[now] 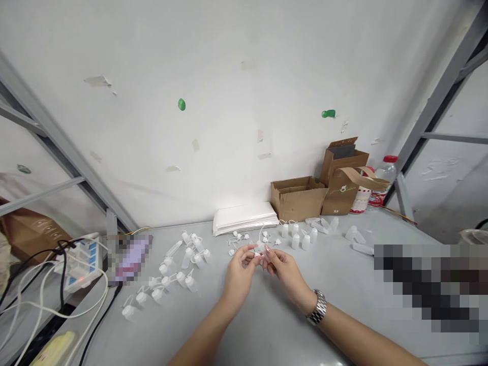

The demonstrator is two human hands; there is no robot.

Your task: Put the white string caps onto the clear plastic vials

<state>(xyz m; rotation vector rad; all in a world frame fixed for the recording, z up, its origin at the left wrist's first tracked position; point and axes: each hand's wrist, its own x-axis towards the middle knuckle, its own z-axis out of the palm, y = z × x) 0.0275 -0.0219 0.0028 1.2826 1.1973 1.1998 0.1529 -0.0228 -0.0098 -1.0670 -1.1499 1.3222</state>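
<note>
My left hand (pixel 241 268) and my right hand (pixel 284 269) meet over the middle of the table, fingertips pinched around a small white plastic cap (pixel 257 254). A thin pale strap rises just above the fingertips. Fingers hide much of the held piece, so whether a bottle is attached cannot be seen. Close behind lie several loose white caps (pixel 238 236) with straps. To the right of these stand several small white bottles (pixel 295 240) with strap loops on top. Another group of capped small bottles (pixel 165 281) lies to the left.
A stack of white sheets (pixel 244 217) rests against the wall, beside an open cardboard box (pixel 299 202) and a brown paper bag (pixel 337 193). Translucent empty bottles (pixel 354 235) lie at right. A power strip (pixel 82 264) with tangled cables occupies the left edge.
</note>
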